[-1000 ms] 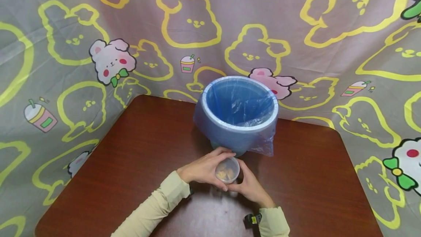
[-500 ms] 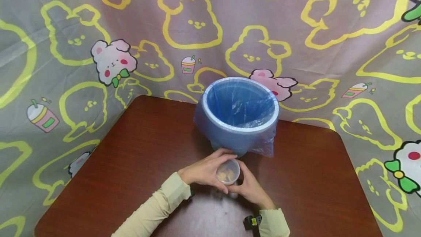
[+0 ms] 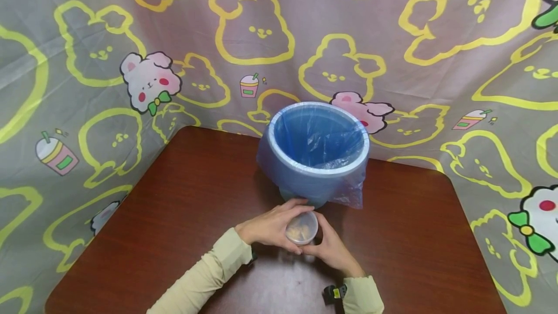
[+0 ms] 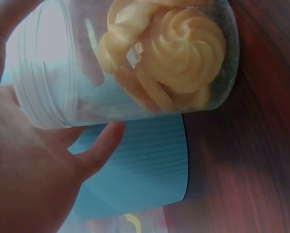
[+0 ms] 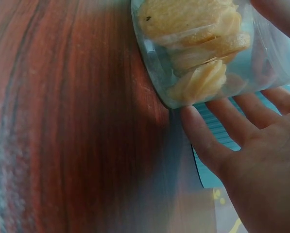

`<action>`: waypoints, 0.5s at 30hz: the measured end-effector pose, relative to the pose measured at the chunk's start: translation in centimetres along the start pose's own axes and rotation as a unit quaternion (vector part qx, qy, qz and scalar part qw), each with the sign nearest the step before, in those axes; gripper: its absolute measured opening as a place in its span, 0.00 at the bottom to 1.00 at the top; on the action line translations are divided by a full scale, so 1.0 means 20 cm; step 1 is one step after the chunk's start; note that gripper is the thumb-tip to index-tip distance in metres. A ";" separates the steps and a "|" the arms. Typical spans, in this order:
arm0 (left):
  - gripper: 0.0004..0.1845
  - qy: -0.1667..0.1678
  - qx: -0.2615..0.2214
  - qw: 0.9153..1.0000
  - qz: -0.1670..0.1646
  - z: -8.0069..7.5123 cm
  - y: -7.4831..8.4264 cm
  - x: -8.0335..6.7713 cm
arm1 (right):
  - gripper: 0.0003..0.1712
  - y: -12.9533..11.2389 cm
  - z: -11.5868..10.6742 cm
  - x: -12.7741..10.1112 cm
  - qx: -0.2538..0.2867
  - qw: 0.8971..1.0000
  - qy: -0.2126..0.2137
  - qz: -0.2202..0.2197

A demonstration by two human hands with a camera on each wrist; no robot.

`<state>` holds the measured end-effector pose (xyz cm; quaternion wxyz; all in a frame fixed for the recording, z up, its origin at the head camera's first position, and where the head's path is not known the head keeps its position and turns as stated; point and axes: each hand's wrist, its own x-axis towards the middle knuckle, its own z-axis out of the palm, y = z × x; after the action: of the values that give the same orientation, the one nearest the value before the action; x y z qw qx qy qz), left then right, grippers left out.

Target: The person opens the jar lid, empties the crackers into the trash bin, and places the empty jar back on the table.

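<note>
While both hands cup it to steady it, left hand and right hand grasp the cookie jar near the counter's middle, before the lined bin.

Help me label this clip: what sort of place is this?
Probably a staged tabletop set, not a lived-in room: a cartoon-print sheet walls in a brown table bearing only a blue-lined bin and a clear cookie jar.

A dark red-brown wooden table carried a blue bin lined with a blue plastic bag near its far edge, and a clear jar of cookies just before it.
</note>
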<state>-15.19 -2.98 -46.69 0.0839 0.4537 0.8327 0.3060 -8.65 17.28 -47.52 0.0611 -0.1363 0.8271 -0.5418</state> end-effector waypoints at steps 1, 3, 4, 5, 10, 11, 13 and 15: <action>0.55 0.000 0.002 1.000 0.002 0.00 0.00 0.00 | 0.50 0.00 0.00 0.00 0.001 1.000 0.000 0.000; 0.54 0.002 0.003 1.000 0.009 -0.01 0.00 0.00 | 0.50 0.00 0.00 0.00 0.001 1.000 -0.003 0.000; 0.54 0.004 0.003 1.000 0.014 -0.01 0.00 0.00 | 0.50 0.00 0.00 0.00 0.001 1.000 -0.004 0.000; 0.54 0.005 0.005 1.000 0.017 -0.01 0.00 0.00 | 0.50 0.00 -0.01 0.00 -0.001 1.000 -0.004 -0.002; 0.53 0.004 0.011 1.000 0.006 -0.01 0.01 -0.02 | 0.52 0.12 0.01 0.02 0.005 1.000 -0.001 0.004; 0.53 0.003 0.010 1.000 0.003 -0.01 0.01 -0.02 | 0.52 0.14 0.02 0.02 0.005 1.000 -0.001 0.003; 0.53 0.001 0.007 1.000 -0.001 -0.02 0.01 -0.03 | 0.52 0.18 0.02 0.03 0.008 1.000 -0.002 0.004; 0.53 -0.002 0.001 1.000 -0.005 -0.02 0.01 -0.03 | 0.52 0.20 0.02 0.03 0.013 1.000 -0.005 0.000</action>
<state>-14.90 -3.65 -46.40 0.0872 0.4504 0.8349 0.3040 -9.80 18.25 -51.30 0.0665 -0.1384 0.8198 -0.5517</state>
